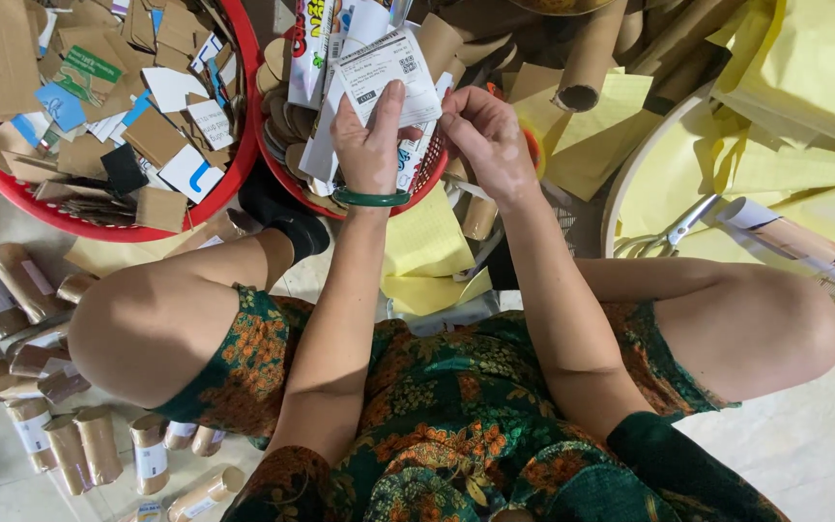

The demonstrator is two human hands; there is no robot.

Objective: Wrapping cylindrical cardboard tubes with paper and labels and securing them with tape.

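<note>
My left hand [371, 143], with a green bangle on its wrist, grips a white printed paper label [388, 70] held up over a small red basket [335, 205]. The thumb lies across the label's lower edge. My right hand [487, 135] pinches the same label at its lower right corner, fingers curled. Both hands hover above the basket, which holds round cardboard discs and printed packaging pieces.
A large red basket [137, 230] of cut cardboard scraps sits at the left. Cardboard tubes [587, 58] lie at the top; more short tubes [12, 290] line the floor at left. Yellow paper sheets [804, 68] fill a round tray at right, with scissors [669, 234] on them.
</note>
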